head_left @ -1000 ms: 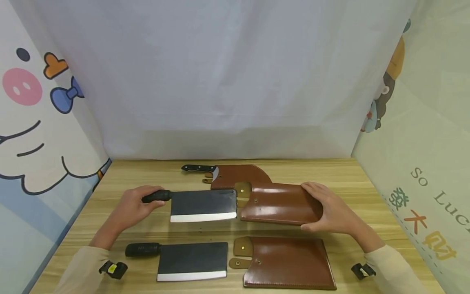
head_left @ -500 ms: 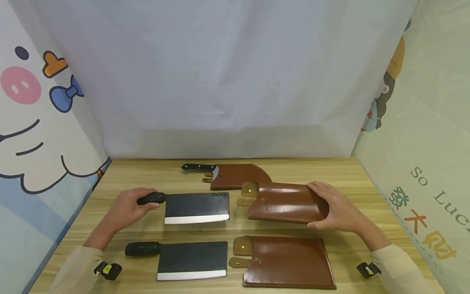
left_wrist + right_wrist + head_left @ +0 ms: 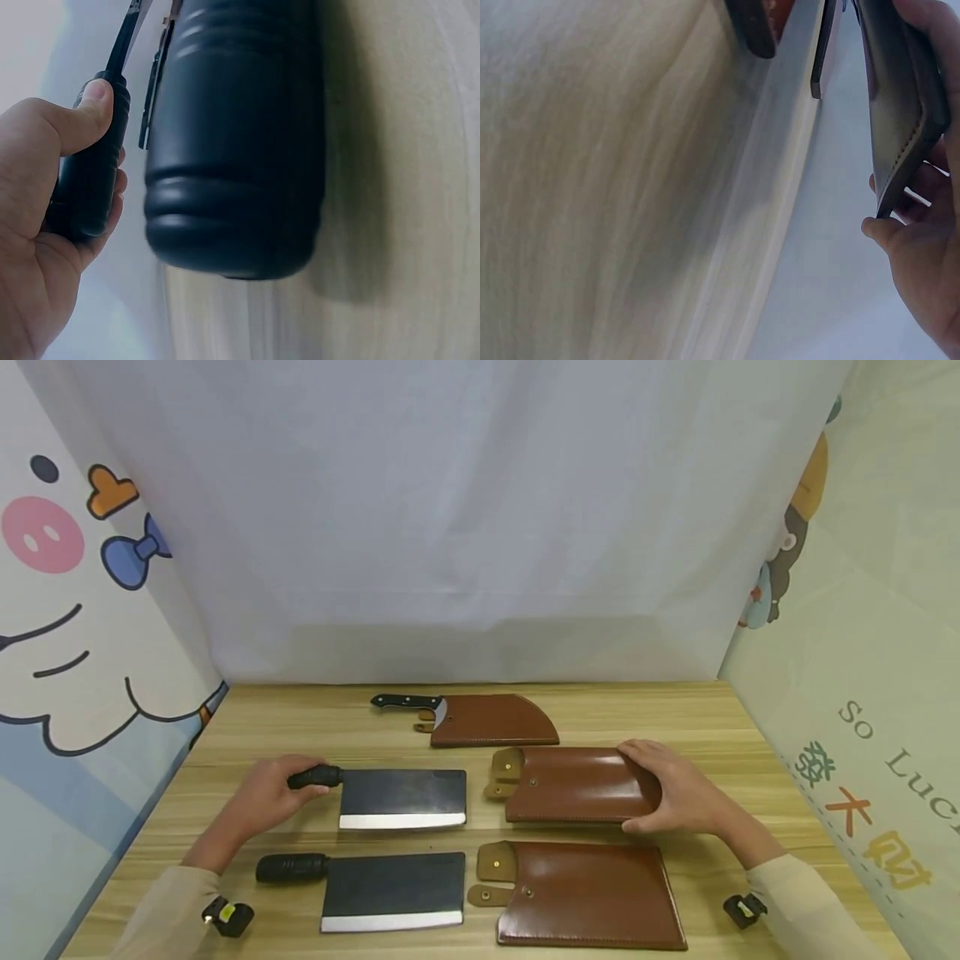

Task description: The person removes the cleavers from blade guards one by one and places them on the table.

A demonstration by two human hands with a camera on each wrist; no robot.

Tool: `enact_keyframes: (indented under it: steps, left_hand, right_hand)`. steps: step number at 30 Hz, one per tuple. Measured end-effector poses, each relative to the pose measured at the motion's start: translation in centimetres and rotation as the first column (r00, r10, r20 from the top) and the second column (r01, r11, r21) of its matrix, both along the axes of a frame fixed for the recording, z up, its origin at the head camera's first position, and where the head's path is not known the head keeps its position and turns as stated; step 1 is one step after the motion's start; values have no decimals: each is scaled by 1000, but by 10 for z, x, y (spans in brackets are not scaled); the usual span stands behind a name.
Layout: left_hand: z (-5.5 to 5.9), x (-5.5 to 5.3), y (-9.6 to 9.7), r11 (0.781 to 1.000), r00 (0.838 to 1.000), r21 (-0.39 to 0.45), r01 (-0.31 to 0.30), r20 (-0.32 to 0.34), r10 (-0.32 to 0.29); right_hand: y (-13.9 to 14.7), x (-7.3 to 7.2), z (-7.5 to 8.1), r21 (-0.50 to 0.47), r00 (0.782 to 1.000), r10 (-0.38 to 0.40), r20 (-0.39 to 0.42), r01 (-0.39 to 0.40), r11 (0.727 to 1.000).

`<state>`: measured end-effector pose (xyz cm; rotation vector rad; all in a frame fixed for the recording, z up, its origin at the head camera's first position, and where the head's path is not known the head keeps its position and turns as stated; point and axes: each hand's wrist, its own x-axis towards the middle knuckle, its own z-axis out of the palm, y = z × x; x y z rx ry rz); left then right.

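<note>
My left hand [image 3: 270, 795] grips the black handle of a cleaver [image 3: 403, 797], whose dark blade with a bright edge points right. In the left wrist view the thumb lies along that cleaver handle [image 3: 90, 169]. My right hand [image 3: 678, 789] holds a brown leather knife sheath [image 3: 581, 783] by its right end, thumb at the lower corner and fingers over the top edge. In the right wrist view the stitched edge of the sheath [image 3: 900, 112] sits between thumb and fingers. A gap separates the blade tip from the sheath's open, strap-bearing left end.
Nearer the front lie a second cleaver [image 3: 393, 893] and a second brown sheath [image 3: 592, 895] to its right. At the back rests a black-handled knife [image 3: 405, 702] inside a brown sheath [image 3: 495, 720]. All lie on a wooden table [image 3: 300, 718] with a white curtain [image 3: 465, 527] behind.
The cleaver and sheath, nearly touching a second ago, moved apart, the cleaver leftward. Both then came down and nearer the front, the sheath shifting slightly back left in the last half second.
</note>
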<state>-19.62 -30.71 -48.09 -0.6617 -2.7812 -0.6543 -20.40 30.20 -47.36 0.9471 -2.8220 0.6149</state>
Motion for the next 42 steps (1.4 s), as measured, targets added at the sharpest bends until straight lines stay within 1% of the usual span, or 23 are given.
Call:
enact_keyframes:
  steps: [2, 8, 12, 16, 20, 23, 28, 31, 38, 42]
  left_hand:
    - [-1, 0, 0, 1000, 1000, -6, 4, 0, -4]
    - [-1, 0, 1, 1000, 999, -3, 0, 34, 0]
    - [-5, -1, 1, 1000, 999, -24, -5, 50, 6]
    - [-6, -2, 2, 999, 997, -33, -5, 77, 7]
    - [-4, -5, 3, 998, 996, -56, 14, 90, -9]
    - [-7, -7, 3, 997, 996, -72, 39, 82, -33]
    - [-16, -10, -1, 993, 996, -99, 60, 68, -53]
    - [-19, -10, -2, 993, 995, -105, 59, 82, -51]
    - [-20, -10, -2, 992, 993, -112, 51, 108, -39]
    - [-20, -10, -1, 994, 991, -105, 40, 131, -26]
  right_hand:
    - [0, 0, -1, -3, 1000, -1, 5, 1, 1000]
    - [-1, 0, -2, 4, 999, -12, 36, 12, 1000]
    - [-2, -1, -2, 14, 998, -15, 56, 14, 1000]
    - [-4, -3, -2, 11, 997, -3, 72, 2, 1000]
    - [-5, -6, -2, 19, 996, 8, 92, -10, 1000]
    - [-5, -9, -5, 36, 995, 16, 99, -19, 999]
    - [-7, -14, -11, 60, 994, 17, 110, -23, 998]
    - [-8, -15, -14, 74, 993, 10, 117, -19, 997]
    - [-10, -16, -21, 68, 989, 3, 147, -13, 998]
    - [-10, -16, -26, 80, 986, -1, 164, -12, 997]
